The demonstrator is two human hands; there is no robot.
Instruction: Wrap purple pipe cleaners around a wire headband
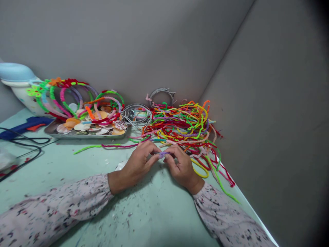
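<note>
We see a pale green table [144,219] with small dark specks. Directly on it there lie a metal tray [87,137], a heap of colourful fuzzy stems [180,123], a black cable [40,151] and, at the far left, a white container [28,99].

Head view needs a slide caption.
Left hand and right hand pinch a fuzzy purple piece near tangled, colourful pipe cleaners.

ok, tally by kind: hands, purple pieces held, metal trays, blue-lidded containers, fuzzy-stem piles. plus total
Hands: 2 (left hand, right hand)
Purple piece held: 1
Metal tray: 1
Blue-lidded container: 1
Fuzzy-stem pile: 1
Total: 6
</note>
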